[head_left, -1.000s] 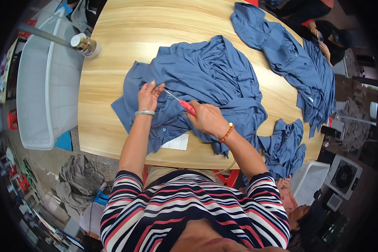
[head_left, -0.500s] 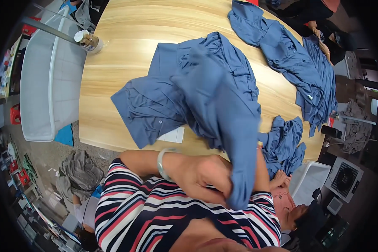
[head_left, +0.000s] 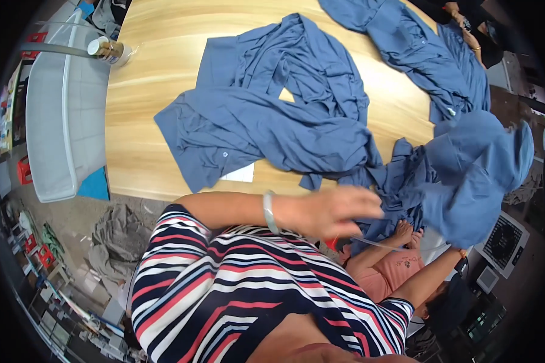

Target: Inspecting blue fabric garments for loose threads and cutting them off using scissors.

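At the right, my right hand [head_left: 457, 249] grips a loose blue-grey garment [head_left: 475, 175], bunched and blurred by motion, and most of its fingers are hidden under the cloth. My left hand [head_left: 339, 212], a pale bangle on its wrist, is in front of my chest by the table's near edge. Its fingers are stretched out to the right, somewhat smeared, with no cloth in them. Just beyond lies another blue-grey garment [head_left: 284, 130] with a button, spread in folds. A white paper [head_left: 241, 173] sticks out from under it.
More blue-grey clothing [head_left: 406, 54] lies along the table's far right side. A co-worker in a pink top [head_left: 390, 275] sits close at the right, hands near a crumpled pile [head_left: 399, 181]. At the left stand a capped jar [head_left: 110, 51] and a long white tub [head_left: 51, 121].
The garment lifted before my chest has swung to the far right with my right hand. My left hand has come away from it and shifted right. The view has turned slightly.
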A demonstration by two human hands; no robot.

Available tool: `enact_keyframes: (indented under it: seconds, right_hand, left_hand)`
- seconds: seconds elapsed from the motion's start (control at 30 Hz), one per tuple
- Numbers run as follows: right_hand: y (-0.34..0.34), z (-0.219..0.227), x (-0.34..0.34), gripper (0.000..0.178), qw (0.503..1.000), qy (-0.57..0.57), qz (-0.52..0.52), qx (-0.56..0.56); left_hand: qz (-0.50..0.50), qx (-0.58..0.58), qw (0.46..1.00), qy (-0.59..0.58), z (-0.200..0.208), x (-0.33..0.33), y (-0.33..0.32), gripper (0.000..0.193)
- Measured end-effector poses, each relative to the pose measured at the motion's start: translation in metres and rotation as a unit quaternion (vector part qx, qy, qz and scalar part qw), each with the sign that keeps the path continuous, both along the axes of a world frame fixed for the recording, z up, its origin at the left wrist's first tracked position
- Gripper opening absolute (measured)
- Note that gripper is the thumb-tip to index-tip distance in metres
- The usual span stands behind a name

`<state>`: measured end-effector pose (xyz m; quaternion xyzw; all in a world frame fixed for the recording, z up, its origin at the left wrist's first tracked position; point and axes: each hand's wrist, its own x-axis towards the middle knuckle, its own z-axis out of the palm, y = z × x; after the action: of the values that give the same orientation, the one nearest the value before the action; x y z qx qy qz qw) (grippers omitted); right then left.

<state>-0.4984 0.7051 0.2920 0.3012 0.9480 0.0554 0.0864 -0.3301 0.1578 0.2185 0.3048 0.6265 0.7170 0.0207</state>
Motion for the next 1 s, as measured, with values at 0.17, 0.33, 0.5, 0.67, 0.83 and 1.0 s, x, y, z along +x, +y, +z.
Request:
enact_keyframes:
  seconds: [0.17,0.33,0.5,0.67,0.83,1.0]
  right_hand:
    - [-0.086,-0.073,0.07,0.04,0.964,-0.035,0.261,-0.03]
    - [-0.251,-0.092,0.112,0.042,0.885,-0.06,0.343,-0.308]
    - [-0.384,-0.109,0.107,0.049,0.789,-0.055,0.507,-0.342]
    - [-0.474,-0.182,0.113,0.055,0.749,-0.067,0.627,-0.203]
    - [-0.485,-0.199,0.097,0.023,0.744,-0.122,0.622,-0.212]
    - [-0.452,-0.144,0.029,0.036,0.693,-0.147,0.533,-0.462]
  left_hand:
    - [0.301,-0.319,0.892,-0.109,-0.116,0.062,-0.095,0.039]
    - [0.386,-0.583,0.7,-0.144,-0.168,0.124,-0.155,0.047]
    - [0.344,-0.601,0.705,-0.155,-0.194,0.107,-0.166,0.057]
    - [0.386,-0.552,0.727,-0.13,-0.203,0.104,-0.199,0.072]
    - [0.456,-0.583,0.662,-0.122,-0.204,0.134,-0.251,0.073]
    - [0.455,-0.571,0.677,-0.094,-0.211,0.145,-0.268,0.073]
